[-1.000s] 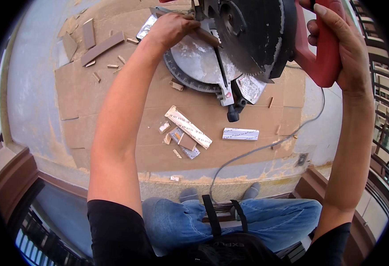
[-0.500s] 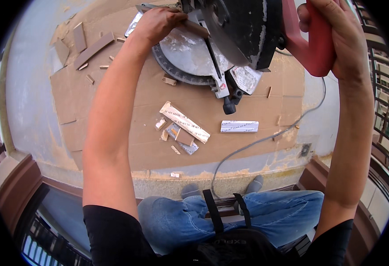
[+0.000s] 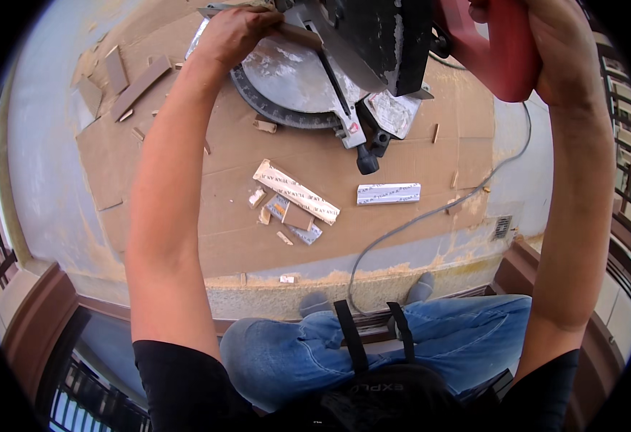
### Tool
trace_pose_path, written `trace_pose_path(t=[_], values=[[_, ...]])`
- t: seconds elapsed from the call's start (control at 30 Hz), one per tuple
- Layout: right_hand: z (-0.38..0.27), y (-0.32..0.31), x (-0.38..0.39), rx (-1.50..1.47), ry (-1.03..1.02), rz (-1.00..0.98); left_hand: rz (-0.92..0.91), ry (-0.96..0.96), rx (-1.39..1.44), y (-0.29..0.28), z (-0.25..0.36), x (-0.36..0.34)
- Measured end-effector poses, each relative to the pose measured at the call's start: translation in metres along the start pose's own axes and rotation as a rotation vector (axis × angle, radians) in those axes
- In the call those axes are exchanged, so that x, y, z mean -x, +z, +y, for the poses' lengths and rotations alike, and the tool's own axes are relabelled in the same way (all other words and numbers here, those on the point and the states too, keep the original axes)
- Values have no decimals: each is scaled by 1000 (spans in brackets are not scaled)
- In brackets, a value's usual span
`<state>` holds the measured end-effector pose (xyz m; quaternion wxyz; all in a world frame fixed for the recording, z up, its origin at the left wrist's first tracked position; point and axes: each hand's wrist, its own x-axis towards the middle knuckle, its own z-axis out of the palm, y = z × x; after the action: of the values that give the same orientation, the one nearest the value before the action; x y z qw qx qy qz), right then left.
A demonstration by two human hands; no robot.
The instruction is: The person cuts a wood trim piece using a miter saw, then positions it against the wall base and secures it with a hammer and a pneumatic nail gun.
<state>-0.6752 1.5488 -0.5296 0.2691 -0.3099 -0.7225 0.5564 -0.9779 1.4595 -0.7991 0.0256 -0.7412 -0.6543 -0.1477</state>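
From the head view, a mitre saw (image 3: 344, 65) sits at the far edge of a flat sheet of brown cardboard (image 3: 207, 194) spread over a pale concrete floor (image 3: 42, 158); no box, bin or other container shows in it. The saw has a round grey metal turntable with a toothed scale rim, a dark, dust-streaked blade guard above it and a smooth red plastic handle (image 3: 502, 50) to the right. The right hand (image 3: 553, 43) is clenched around that red handle. The left hand (image 3: 236, 32) lies left of the guard, palm down, fingers pressed on a thin pale strip (image 3: 294, 32) that rests across the saw's table; whether the fingers curl around it cannot be told. Nearer the person than the saw, several flat white offcuts (image 3: 295, 191) with rough sawn ends lie in a loose cluster, and one short white rectangular piece (image 3: 389, 193) lies apart to their right. Left of the saw lie brown wooden scraps (image 3: 139, 86). A grey cable (image 3: 430, 212) curves from the saw's right side toward the person's blue denim knees. Compared with a second ago, the saw and both hands sit higher in the picture, the guard now cut off by the top rim, while the hands keep the same holds.
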Motion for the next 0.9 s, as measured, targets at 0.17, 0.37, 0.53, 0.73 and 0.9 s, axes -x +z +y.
trace_pose_path(t=[0.17, 0.37, 0.53, 0.73, 0.9], values=[[3, 2, -5, 59, -46, 48, 23, 40, 50, 0, -1, -3], [0, -8, 2, -107, 22, -174, -9, 99, 203, -25, 17, -7], [9, 4, 5, 10, -88, 9, -8, 75, 234, -29, 15, 1], [8, -9, 4, -29, -1, -55, -21, 85, 264, -28, 22, -8], [12, -9, 5, -3, -40, -13, -10, 52, 311, -26, 23, -9]])
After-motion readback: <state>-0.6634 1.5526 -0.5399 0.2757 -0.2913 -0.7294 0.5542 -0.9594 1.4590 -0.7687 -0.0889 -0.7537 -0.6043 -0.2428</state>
